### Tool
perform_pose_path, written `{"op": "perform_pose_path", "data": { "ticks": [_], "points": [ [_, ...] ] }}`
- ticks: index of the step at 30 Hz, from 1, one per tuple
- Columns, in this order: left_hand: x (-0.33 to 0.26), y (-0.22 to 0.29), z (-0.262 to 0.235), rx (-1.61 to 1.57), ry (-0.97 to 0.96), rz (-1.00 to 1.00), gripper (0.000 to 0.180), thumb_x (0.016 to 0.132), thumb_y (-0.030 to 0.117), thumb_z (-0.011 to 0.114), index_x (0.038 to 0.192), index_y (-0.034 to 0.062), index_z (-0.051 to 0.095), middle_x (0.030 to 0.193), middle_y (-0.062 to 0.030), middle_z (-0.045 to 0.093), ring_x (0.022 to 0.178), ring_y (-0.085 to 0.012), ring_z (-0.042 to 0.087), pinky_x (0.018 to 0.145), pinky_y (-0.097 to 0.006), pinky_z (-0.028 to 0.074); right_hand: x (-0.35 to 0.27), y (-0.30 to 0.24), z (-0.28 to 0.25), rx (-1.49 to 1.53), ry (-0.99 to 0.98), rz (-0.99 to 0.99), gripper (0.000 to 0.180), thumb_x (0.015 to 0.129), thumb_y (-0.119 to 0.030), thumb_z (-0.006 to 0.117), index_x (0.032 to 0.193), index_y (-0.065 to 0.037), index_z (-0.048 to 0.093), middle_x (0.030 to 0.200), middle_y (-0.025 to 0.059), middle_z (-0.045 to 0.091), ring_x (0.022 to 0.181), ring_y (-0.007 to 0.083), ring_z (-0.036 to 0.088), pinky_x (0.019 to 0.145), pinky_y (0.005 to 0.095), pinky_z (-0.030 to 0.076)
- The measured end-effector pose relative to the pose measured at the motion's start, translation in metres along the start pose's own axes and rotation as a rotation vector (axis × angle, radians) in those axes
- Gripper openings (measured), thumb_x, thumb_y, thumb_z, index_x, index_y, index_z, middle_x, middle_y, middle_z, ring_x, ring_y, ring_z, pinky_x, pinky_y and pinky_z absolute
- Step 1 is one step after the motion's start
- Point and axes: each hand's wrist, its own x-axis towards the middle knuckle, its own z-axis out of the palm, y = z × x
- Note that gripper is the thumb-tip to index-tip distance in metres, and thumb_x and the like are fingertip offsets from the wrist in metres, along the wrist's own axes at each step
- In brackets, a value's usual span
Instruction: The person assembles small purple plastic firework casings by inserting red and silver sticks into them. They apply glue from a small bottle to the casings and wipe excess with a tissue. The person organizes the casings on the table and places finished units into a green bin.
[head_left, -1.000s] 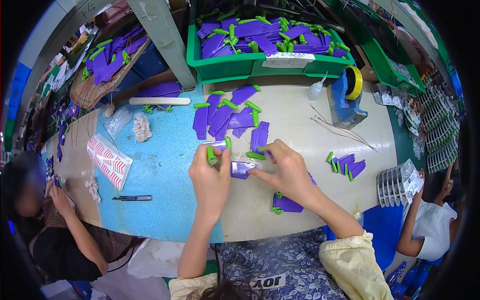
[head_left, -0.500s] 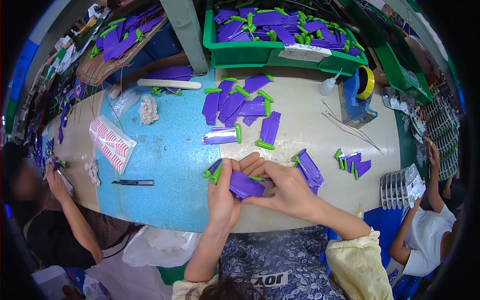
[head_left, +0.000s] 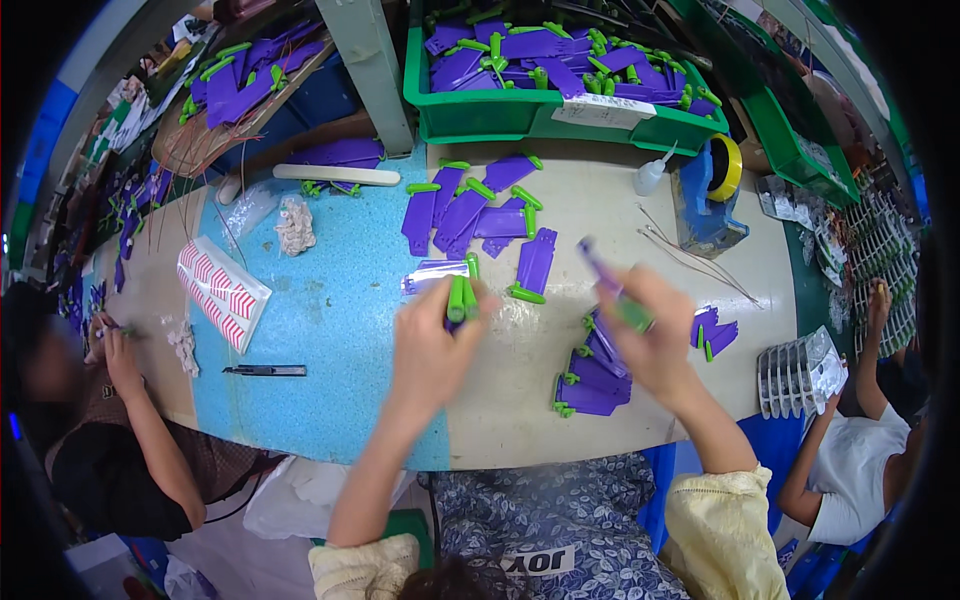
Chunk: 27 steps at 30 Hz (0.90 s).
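Left hand (head_left: 432,345): curled around green-tipped parts (head_left: 462,298), forearm slanting inward.
Right hand (head_left: 650,335): fingers pinching a blurred purple part (head_left: 598,264), tilted up-left.
Purple stack (head_left: 595,385): on the table (head_left: 510,420), beside the right hand.

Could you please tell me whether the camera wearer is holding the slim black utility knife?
No, the slim black utility knife lies on the blue speckled surface, apart from the left hand and right hand.

A light-blue speckled sheet (head_left: 300,310) spans the left-middle of the smooth beige counter (head_left: 500,420), with a grey metal post (head_left: 365,70) at its far edge and a brown wooden shelf (head_left: 175,143) near its far left corner.
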Motion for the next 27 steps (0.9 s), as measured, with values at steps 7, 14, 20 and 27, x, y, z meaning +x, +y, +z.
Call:
{"op": "perform_pose_path", "data": {
  "ticks": [7,14,20,27],
  "points": [
    [0.035,-0.029,-0.017,0.361,-0.128,0.025,0.031,0.077,0.010,0.080,0.101,-0.0004,0.063,0.095,-0.0164,0.070,0.085,-0.0363,0.068,0.071,-0.043,0.052,0.011,-0.019,0.018,0.671,-0.176,0.623,0.019,0.098,-0.012,0.064,0.111,-0.001,0.056,0.078,0.0039,0.062,0.067,0.0077,0.056,0.061,0.0268,0.047],
    [-0.005,0.029,0.014,-0.953,0.027,-0.237,0.032,0.105,0.019,0.052,0.125,-0.0065,0.053,0.106,-0.0173,0.073,0.096,-0.0232,0.072,0.082,-0.034,0.058,0.015,-0.034,0.033,0.399,-0.477,0.422,0.060,0.069,-0.023,0.090,0.118,0.000,0.064,0.091,0.0133,0.070,0.065,0.0187,0.062,0.060,0.0317,0.049],
    [-0.007,0.032,0.034,-0.787,0.091,-0.261,0.029,0.105,0.030,0.057,0.111,0.0027,0.063,0.086,-0.0051,0.069,0.071,-0.0112,0.064,0.059,-0.024,0.048,0.023,-0.017,0.009,-0.136,-0.182,-0.343,0.056,0.061,-0.008,0.075,0.116,-0.002,0.068,0.072,0.0041,0.057,0.060,0.0203,0.061,0.051,0.0352,0.048],
    [0.002,0.008,0.042,0.141,-0.005,-0.165,0.027,0.087,0.018,0.076,0.101,0.0002,0.061,0.085,-0.0104,0.062,0.071,-0.0259,0.063,0.063,-0.036,0.049,0.036,0.041,0.016,-0.033,-0.212,0.206,0.038,0.080,-0.004,0.069,0.117,0.000,0.063,0.083,0.0165,0.063,0.071,0.0373,0.065,0.063,0.0456,0.053]
  ]
}}
